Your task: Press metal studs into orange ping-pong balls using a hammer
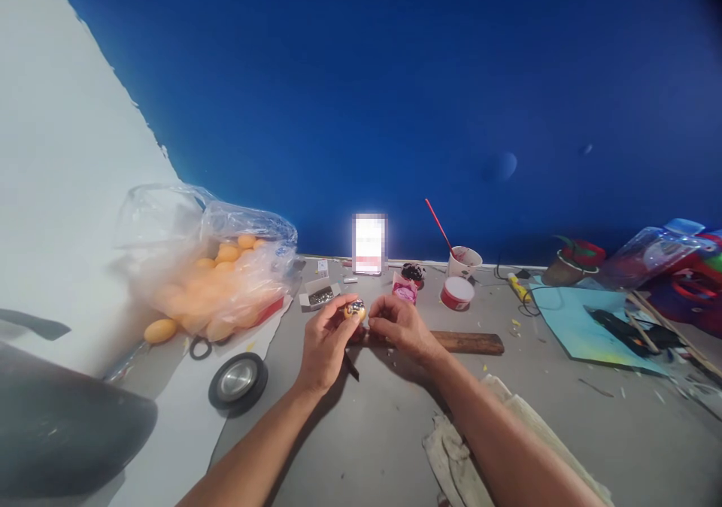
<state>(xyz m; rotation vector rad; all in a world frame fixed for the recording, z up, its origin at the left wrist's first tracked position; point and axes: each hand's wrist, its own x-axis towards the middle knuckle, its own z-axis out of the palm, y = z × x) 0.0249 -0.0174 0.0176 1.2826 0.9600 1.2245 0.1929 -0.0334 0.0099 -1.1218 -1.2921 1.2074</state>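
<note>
My left hand is closed around a small yellow ball with dark and white markings, gripping it between thumb and fingers. Just to its right, my right hand has thumb and fingertips pinched together; whatever they may hold is too small to make out. Below both hands lies a brown wooden strip, partly covered by the right hand. A thin dark blade-like piece sticks out under the left hand. Behind the left hand stands a small open box of tiny metal pieces.
A clear plastic bag of orange balls sits at left, near a black round dish. At the back are a bright screen, a paper cup and a red-sided tub. A rag lies under the right forearm; blue card is at right.
</note>
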